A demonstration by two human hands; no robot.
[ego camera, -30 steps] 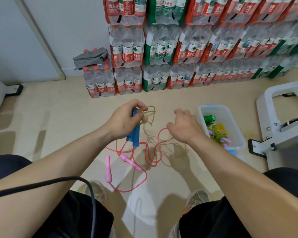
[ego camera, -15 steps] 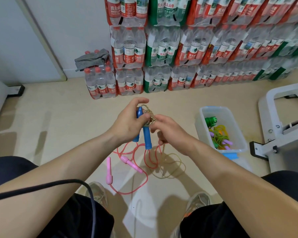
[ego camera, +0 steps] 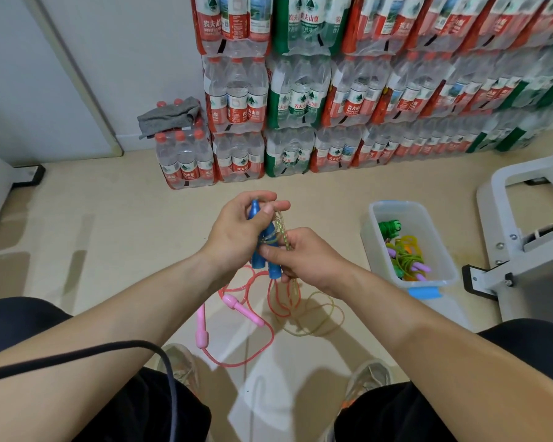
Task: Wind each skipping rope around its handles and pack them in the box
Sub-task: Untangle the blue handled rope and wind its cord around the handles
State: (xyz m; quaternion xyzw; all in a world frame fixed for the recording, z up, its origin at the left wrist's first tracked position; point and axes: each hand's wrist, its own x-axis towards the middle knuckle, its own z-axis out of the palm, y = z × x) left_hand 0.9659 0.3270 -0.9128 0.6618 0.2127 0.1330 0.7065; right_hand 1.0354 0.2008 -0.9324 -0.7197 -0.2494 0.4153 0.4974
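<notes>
My left hand (ego camera: 237, 232) grips two blue handles (ego camera: 273, 269) held side by side above the floor. A few turns of their pale yellow-green rope (ego camera: 281, 232) lie around the handles. My right hand (ego camera: 307, 260) pinches that rope just beside the handles, and the rest of it trails in loose loops on the floor (ego camera: 313, 317). Below lies a pink skipping rope (ego camera: 233, 306) with pink handles, unwound. At the right stands a clear plastic box (ego camera: 441, 275) holding wound ropes in green, yellow and purple.
Stacked packs of water bottles (ego camera: 300, 100) line the back wall, a grey cloth (ego camera: 170, 114) on one low pack. A white metal frame (ego camera: 530, 224) stands at the right. My knees, my shoes (ego camera: 369, 376) and a black cable (ego camera: 109, 352) fill the foreground.
My right hand swung in from the right to the handles and moved down beside them, carrying the rope. The loose rope settled into loops on the floor. More rope lies around the handles.
</notes>
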